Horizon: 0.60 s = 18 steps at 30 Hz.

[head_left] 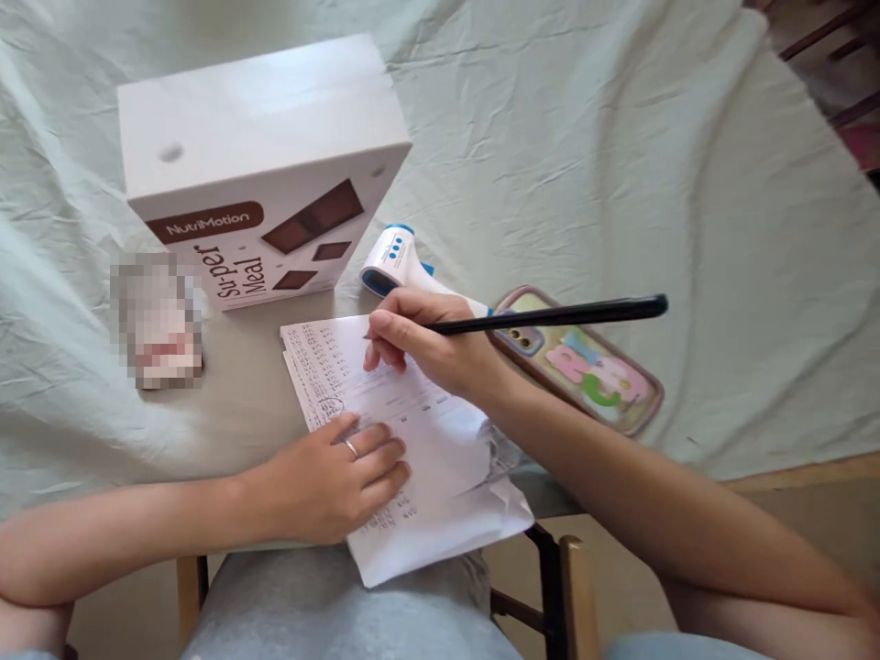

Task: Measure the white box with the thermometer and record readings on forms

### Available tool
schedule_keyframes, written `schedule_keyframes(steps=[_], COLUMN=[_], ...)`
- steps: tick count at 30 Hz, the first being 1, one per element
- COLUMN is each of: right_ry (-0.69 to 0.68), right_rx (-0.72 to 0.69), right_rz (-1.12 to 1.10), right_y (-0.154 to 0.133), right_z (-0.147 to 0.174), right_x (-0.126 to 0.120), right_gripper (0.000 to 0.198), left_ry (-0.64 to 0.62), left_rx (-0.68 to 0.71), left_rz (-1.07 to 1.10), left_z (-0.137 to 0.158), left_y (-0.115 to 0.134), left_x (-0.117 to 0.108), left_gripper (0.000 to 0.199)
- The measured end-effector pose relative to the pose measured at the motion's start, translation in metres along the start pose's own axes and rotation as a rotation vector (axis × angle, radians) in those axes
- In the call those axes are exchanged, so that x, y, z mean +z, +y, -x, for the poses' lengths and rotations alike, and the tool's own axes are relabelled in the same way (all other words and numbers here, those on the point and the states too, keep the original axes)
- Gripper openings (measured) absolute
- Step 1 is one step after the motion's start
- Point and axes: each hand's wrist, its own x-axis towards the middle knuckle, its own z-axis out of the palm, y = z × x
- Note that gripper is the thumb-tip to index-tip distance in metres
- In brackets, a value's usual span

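Observation:
My right hand point(430, 339) pinches a long black pen point(564, 313), its tip pointing left over the upper part of the written sheets point(440, 458). Rows of small handwriting run down the left side of the paper, with one spot circled. My left hand point(336, 481), a ring on one finger, lies flat across the paper's lower left with its fingers stretched out. The sheets hang over the table's near edge, and their lower right corner is creased. Just beyond my right hand lies a white and blue handheld thermometer point(391, 261), partly hidden by that hand.
A white NutriMotion box point(268, 183) stands at the back left on the pale green tablecloth point(550, 137). Beside it is a small blurred-out item point(161, 321). A phone in a colourful case point(591, 367) lies by my right forearm. A chair frame point(577, 596) shows below.

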Motion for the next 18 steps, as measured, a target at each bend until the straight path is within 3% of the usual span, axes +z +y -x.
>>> schedule_keyframes(steps=[5, 11, 18], right_ry=[-0.003, 0.153, 0.146], right_rx=[0.045, -0.079, -0.096], right_rz=[0.076, 0.345, 0.415], right_y=[0.009, 0.019, 0.020], right_z=[0.015, 0.030, 0.029], right_x=[0.015, 0.022, 0.027], right_gripper=[0.022, 0.029, 0.035], left_ry=[0.051, 0.080, 0.108], left_rx=[-0.129, -0.278, -0.272], left_rz=[-0.238, -0.196, -0.196], left_z=[0.004, 0.005, 0.004], left_y=[0.005, 0.010, 0.008], left_x=[0.006, 0.014, 0.013], left_gripper=[0.034, 0.036, 0.034])
